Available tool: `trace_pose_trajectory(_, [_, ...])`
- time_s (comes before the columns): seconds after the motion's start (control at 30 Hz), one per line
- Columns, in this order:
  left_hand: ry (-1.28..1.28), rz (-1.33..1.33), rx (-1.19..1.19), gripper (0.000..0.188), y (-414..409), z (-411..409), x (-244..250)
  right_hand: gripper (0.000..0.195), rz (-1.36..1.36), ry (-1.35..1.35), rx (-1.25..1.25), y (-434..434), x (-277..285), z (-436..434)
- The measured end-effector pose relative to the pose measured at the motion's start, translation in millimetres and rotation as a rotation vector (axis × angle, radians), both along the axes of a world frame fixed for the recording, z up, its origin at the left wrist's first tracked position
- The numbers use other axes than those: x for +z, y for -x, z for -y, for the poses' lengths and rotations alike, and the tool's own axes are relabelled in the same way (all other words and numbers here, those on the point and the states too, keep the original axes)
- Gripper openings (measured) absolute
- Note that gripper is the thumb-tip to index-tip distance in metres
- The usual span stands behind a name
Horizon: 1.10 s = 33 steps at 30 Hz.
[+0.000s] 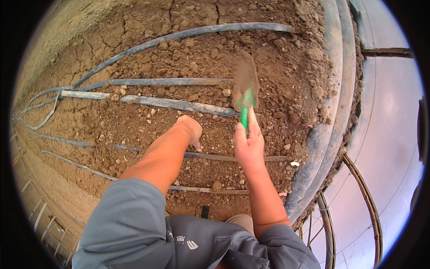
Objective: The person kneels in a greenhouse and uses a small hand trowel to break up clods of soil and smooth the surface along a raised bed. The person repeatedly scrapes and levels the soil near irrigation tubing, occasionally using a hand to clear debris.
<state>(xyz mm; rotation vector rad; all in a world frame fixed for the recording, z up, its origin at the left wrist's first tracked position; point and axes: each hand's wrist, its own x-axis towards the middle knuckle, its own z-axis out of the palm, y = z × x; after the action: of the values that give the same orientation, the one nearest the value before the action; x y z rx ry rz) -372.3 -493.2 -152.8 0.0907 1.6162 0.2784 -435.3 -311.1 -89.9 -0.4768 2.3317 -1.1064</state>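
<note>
My right hand [249, 144] is closed around the green handle of a hand trowel [246, 74]. Soil coats the trowel's blade, which points away from me over loose brown soil [208, 64]. Bent at the wrist, my left hand [192, 131] is low over the soil, to the left of the trowel. Its fingers are mostly turned out of sight, so their grip is unclear. Just beyond it runs a flat grey drip hose [181, 105], whose right end meets the trowel near the handle.
More flat hoses [201, 30] cross the bed and gather at the far left. Thick grey pipes or tubes [332, 67] edge the right side. Behind them stands a pale plastic sheet wall [386, 101] with curved poles [366, 205]. Small stones and clods dot the soil.
</note>
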Motion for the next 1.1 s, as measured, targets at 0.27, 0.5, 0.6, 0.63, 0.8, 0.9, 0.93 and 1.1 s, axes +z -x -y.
trace_pose_trajectory(0.27, [0.047, 0.01, -0.048, 0.068, -0.6, -7.1, -8.5, 0.057, 0.438, -0.057, -0.677, 45.4, 56.4, -144.3])
trace_pose_trajectory(0.5, [0.062, 0.009, -0.075, 0.07, 3.9, -7.8, -6.5, 0.056, 0.28, 0.057, -0.593, 142.1, -40.8, -117.9])
trace_pose_trajectory(0.6, [0.056, -0.004, -0.074, 0.071, -1.1, -6.9, -6.7, 0.056, 0.293, 0.118, -0.533, 152.8, -45.8, -95.5])
trace_pose_trajectory(0.63, [0.055, -0.003, -0.071, 0.071, -1.9, -7.0, -7.9, 0.055, 0.33, 0.105, -0.527, 151.4, -43.6, -99.1])
trace_pose_trajectory(0.8, [0.052, 0.004, -0.054, 0.07, -7.3, -8.7, -11.9, 0.053, 0.147, -0.103, -0.396, 151.4, -18.2, -132.0])
trace_pose_trajectory(0.9, [0.04, -0.021, -0.062, 0.069, -3.6, -6.3, -15.5, 0.053, 0.094, -0.175, -0.316, 172.0, -53.1, -109.7])
trace_pose_trajectory(0.93, [0.038, -0.027, -0.067, 0.069, -1.8, -6.4, -10.1, 0.056, 0.103, -0.245, -0.293, 182.5, -56.1, -89.0])
trace_pose_trajectory(1.1, [0.035, 0.041, -0.041, 0.066, 3.3, -4.5, -4.4, 0.058, 0.005, -0.247, -0.221, 184.7, -90.6, -48.0])
